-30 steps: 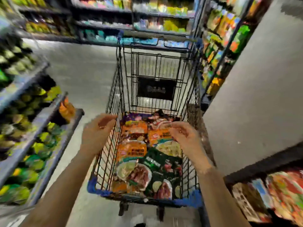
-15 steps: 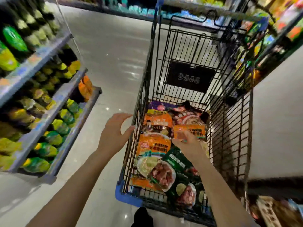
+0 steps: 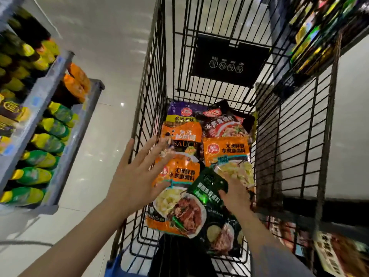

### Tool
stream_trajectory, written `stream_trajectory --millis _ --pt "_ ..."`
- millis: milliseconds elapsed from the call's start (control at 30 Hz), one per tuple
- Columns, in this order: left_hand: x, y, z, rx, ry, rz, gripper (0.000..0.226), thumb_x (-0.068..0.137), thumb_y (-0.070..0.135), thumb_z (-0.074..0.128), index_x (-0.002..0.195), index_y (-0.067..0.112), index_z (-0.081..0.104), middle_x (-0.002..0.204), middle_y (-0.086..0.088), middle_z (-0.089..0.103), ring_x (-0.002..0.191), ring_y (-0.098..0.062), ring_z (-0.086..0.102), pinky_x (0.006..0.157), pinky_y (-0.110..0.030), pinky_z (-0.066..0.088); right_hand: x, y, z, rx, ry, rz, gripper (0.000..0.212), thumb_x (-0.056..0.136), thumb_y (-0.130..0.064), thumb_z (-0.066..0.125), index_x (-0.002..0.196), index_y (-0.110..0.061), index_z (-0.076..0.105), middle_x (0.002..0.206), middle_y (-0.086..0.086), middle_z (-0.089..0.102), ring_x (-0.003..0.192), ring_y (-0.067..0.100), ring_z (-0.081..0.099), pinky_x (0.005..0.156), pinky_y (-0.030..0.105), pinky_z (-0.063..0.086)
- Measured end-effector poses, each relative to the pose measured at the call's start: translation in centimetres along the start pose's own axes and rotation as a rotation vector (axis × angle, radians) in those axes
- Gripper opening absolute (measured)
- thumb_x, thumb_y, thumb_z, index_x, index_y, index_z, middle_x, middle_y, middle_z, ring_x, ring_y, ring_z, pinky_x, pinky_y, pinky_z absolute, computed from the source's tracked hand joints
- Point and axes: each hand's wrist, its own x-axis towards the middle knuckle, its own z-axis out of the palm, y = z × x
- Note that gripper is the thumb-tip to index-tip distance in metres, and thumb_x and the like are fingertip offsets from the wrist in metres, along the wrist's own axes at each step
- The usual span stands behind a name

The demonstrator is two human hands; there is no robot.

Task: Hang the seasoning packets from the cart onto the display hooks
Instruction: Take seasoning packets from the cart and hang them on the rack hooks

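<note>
We look down into the black wire cart (image 3: 151,80), where the seasoning packets (image 3: 226,149) lie piled on its floor, orange ones toward the far end and a dark green packet (image 3: 209,188) nearest us. Our left hand (image 3: 137,176) hangs over the cart's left wall with its fingers (image 3: 146,150) spread straight and holding nothing, while our right hand (image 3: 237,193) is down inside the cart, its fingers gripping the upper edge of the green packet. Left of the cart stands a shelf (image 3: 65,136) of yellow-and-green bottles.
</note>
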Motion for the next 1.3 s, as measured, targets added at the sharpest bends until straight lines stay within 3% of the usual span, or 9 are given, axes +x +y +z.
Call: stream_trajectory --millis 100,367,500,567,667,800,967,1167,1300 --pt "0.1 0.1 -0.3 -0.008 -0.035 -0.022 0.067 0.089 0.062 0.041 0.145 0.026 0.039 0.154 -0.007 0.032 0.144 -0.025 0.025 0.113 -0.058 0.02 1.7 0.7 1.1 -0.088 -0.032 0.052 0.061 0.091 -0.037 0.057 0.144 -0.027 0.027 0.148 0.004 0.033 0.133 0.029 0.035 0.106 0.053 0.032" --pt "0.1 0.0 -0.8 -0.052 -0.048 -0.056 0.075 0.085 0.064 0.052 0.146 0.023 0.038 0.154 -0.006 0.031 0.144 -0.025 0.025 0.112 -0.058 0.023 2.7 0.6 1.3 -0.238 0.08 0.036 0.042 0.092 -0.036 0.056 0.131 -0.023 0.047 0.131 0.003 0.051 0.119 0.026 0.049 0.097 0.041 0.034" --pt "0.2 -0.1 -0.8 -0.044 -0.044 -0.042 0.074 0.085 0.066 0.05 0.145 0.024 0.04 0.153 -0.006 0.034 0.143 -0.025 0.028 0.113 -0.057 0.021 2.1 0.1 0.8 -0.11 0.137 0.006 0.018 0.092 -0.025 0.056 0.109 -0.019 0.058 0.111 0.002 0.058 0.107 0.026 0.053 0.09 0.038 0.032" --pt "0.4 -0.2 -0.8 -0.044 -0.037 -0.035 0.072 0.086 0.066 0.045 0.145 0.024 0.04 0.152 -0.006 0.035 0.142 -0.026 0.029 0.113 -0.057 0.021 0.6 -0.4 0.4 0.018 0.111 -0.098 0.004 0.092 -0.019 0.056 0.094 -0.016 0.057 0.094 0.002 0.06 0.093 0.026 0.057 0.076 0.035 0.039" --pt "1.0 -0.3 -0.7 -0.07 -0.028 -0.018 0.071 0.087 0.067 0.041 0.144 0.024 0.042 0.151 -0.006 0.038 0.141 -0.026 0.031 0.113 -0.059 0.021 -4.1 -0.8 -0.6 0.166 0.06 -0.21 0.01 0.095 -0.017 0.051 0.086 -0.015 0.046 0.071 0.001 0.055 0.067 0.023 0.054 0.057 0.037 0.04" --pt "1.3 -0.2 -0.8 -0.097 0.0 -0.015 0.069 0.089 0.068 0.034 0.144 0.026 0.041 0.149 -0.006 0.041 0.14 -0.025 0.032 0.113 -0.058 0.019 -10.0 -0.7 -3.1 0.287 0.091 -0.319 0.019 0.096 -0.02 0.051 0.079 -0.022 0.043 0.057 -0.005 0.046 0.05 0.011 0.044 0.048 0.029 0.03" --pt "1.6 0.0 -0.7 -0.155 0.061 -0.014 0.066 0.089 0.066 0.036 0.14 0.025 0.046 0.144 -0.006 0.047 0.138 -0.025 0.034 0.113 -0.058 0.019 -14.6 0.3 -6.1 0.312 0.058 -0.334 0.012 0.093 -0.019 0.057 0.082 -0.019 0.052 0.056 -0.004 0.049 0.054 0.013 0.047 0.047 0.023 0.029" --pt "1.5 0.1 -1.0 -0.165 0.068 -0.017 0.065 0.087 0.064 0.042 0.137 0.024 0.052 0.142 -0.007 0.05 0.137 -0.026 0.036 0.112 -0.059 0.021 -15.7 1.5 -9.6 0.285 -0.021 -0.309 0.012 0.091 -0.021 0.061 0.085 -0.03 0.056 0.068 -0.011 0.063 0.065 0.007 0.058 0.058 0.021 0.044" --pt "1.4 0.2 -0.8 -0.145 0.078 -0.021 0.064 0.086 0.062 0.048 0.138 0.024 0.051 0.143 -0.007 0.049 0.138 -0.026 0.036 0.112 -0.059 0.021 -13.4 2.0 -11.6 0.249 -0.118 -0.305 0.009 0.09 -0.018 0.062 0.089 -0.026 0.058 0.081 -0.014 0.066 0.077 -0.002 0.059 0.068 0.016 0.045"
